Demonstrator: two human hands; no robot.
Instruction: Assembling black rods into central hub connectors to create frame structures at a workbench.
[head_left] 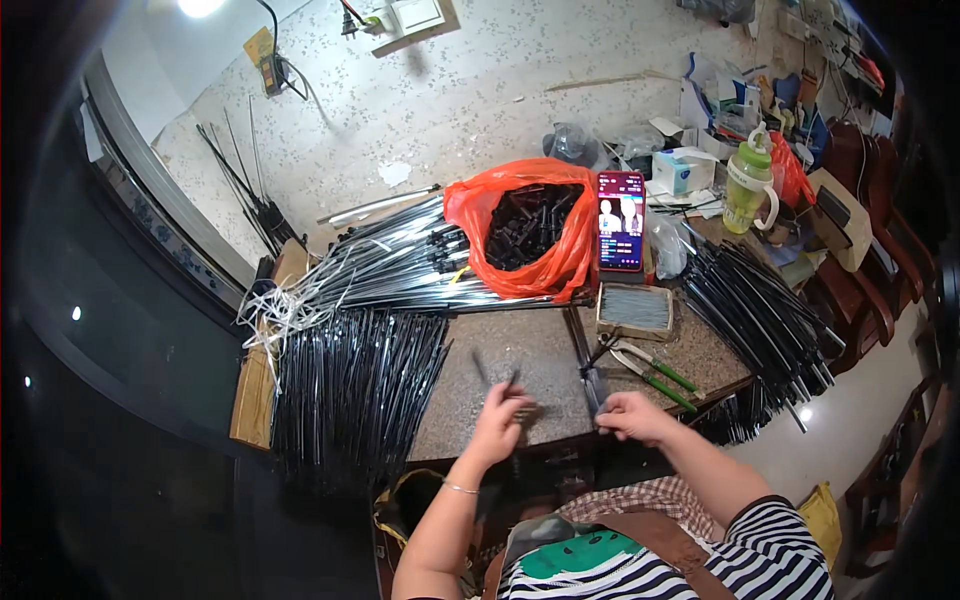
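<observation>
Worktop (pixel 462 350) = speckled, stone-like brown-grey surface, bare patch in the mid. Far mid: thin crinkly orange-red plastic bag (pixel 562 280), mouth open, heaped w/ small black parts (pixel 535 228), stubby & tube-like. Left of bag: silvery rods (pixel 385 262), smooth, shiny, long & thin, w/ loose white strips (pixel 285 312) tangled at their left end. Nearer, on left: dense row of glossy black rods (pixel 350 390), lying side by side, near ends around worktop edge; brown board (pixel 256 400) just left, flat & long.

Right of bag: phone (pixel 621 222), flat slab, lit screen, upright-ish. Nearer: shallow rectangular box (pixel 634 332) full of fine grey pins (pixel 636 306), lined up. Near it, pliers (pixel 658 378), metal heads, green grips, lying at a slant. Far right: bundle of black tubes (pixel 755 310), straight, some w/ pale metal ends past the edge. Behind: translucent green bottle (pixel 747 185) w/ handle.

Hands: L hand (pixel 503 415) over near mid of worktop, fingers curled in, thumb & fingers pinching a dark slim piece (pixel 514 378); blurred, exact shape n/a. R hand (pixel 625 415) to its right, well apart, fingers nearly closed, tips gripping near end of a dark narrow strip (pixel 592 388) by the near edge, left of pliers. Strip's far end: can't tell, overlaps other dark bits.
</observation>
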